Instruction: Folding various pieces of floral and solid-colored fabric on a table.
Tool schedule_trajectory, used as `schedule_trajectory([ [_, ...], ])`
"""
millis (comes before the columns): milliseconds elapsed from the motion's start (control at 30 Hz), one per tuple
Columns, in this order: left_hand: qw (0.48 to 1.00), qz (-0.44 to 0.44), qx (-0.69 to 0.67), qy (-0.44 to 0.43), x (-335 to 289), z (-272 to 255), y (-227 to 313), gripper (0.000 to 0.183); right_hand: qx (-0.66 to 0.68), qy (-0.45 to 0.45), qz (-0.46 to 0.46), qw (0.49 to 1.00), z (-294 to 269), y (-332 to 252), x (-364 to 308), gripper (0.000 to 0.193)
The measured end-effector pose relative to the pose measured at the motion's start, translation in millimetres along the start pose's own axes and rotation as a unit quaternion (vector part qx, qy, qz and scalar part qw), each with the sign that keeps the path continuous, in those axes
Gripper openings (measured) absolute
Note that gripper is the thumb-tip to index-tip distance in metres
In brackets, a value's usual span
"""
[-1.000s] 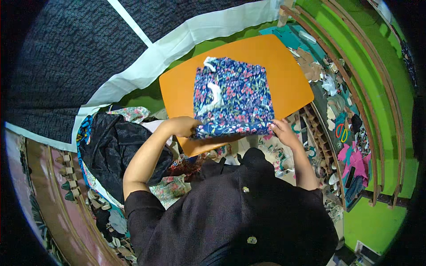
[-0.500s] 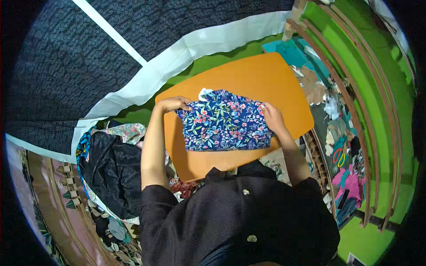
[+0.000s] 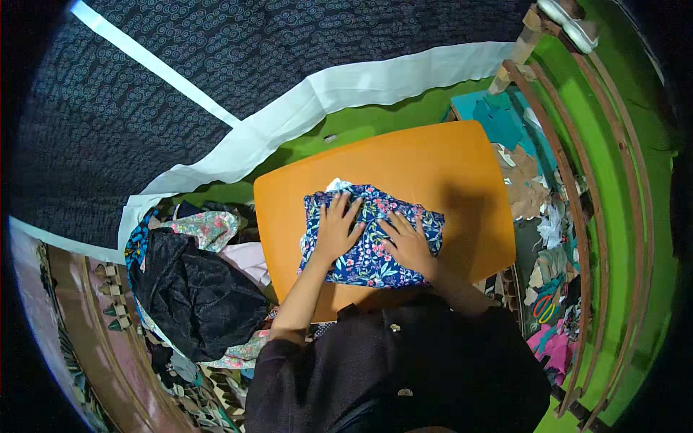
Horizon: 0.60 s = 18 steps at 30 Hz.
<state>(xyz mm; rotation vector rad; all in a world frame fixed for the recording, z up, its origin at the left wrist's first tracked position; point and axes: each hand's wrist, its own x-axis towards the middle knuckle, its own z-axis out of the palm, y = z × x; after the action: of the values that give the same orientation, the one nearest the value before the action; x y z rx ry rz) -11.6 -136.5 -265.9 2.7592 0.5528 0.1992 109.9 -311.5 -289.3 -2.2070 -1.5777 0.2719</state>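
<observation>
A folded piece of navy floral fabric [image 3: 373, 265] lies on an orange table [image 3: 404, 155]. Pink and white flowers with green leaves cover it, and a bit of white cloth shows at its far edge. My left hand [image 3: 336, 232] rests flat on the fabric's left half, fingers spread and pointing away from me. On the right half my right hand [image 3: 410, 247] lies palm down, its fingers apart and angled to the left. Neither hand grips the cloth. Whether the fabric is a finished garment cannot be told.
Left of the table sits a heap of clothes with a black garment [image 3: 195, 289] on top. Wooden rails [image 3: 577, 216] run along the green wall at right. Scissors with red and yellow handles [image 3: 546, 309] lie among fabric scraps there. A dark patterned curtain [image 3: 238, 58] hangs beyond the table.
Both hands have let go of the fabric's side edges and moved inward onto its top, fingers spreading flat. The fabric now lies lower on the table, and the view has shifted.
</observation>
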Motion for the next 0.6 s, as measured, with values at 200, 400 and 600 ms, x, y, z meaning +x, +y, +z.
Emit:
schedule_trajectory([
  [200, 0.99, -0.083, 0.061, -0.1, 42.9, 25.3, -40.3, 0.073, -0.01, -0.047, 0.021, 0.999, 15.4, 24.3, 36.9, 0.053],
  [400, 0.981, -0.052, 0.058, -0.178, 62.6, 9.4, -47.6, 0.087, -0.041, -0.107, 0.173, 0.978, -5.5, 42.6, 58.6, 0.074],
  [600, 0.937, -0.058, 0.049, -0.341, 76.5, -15.2, -55.6, 0.08, 0.007, -0.275, 0.208, 0.939, -34.3, 53.9, 68.7, 0.077],
])
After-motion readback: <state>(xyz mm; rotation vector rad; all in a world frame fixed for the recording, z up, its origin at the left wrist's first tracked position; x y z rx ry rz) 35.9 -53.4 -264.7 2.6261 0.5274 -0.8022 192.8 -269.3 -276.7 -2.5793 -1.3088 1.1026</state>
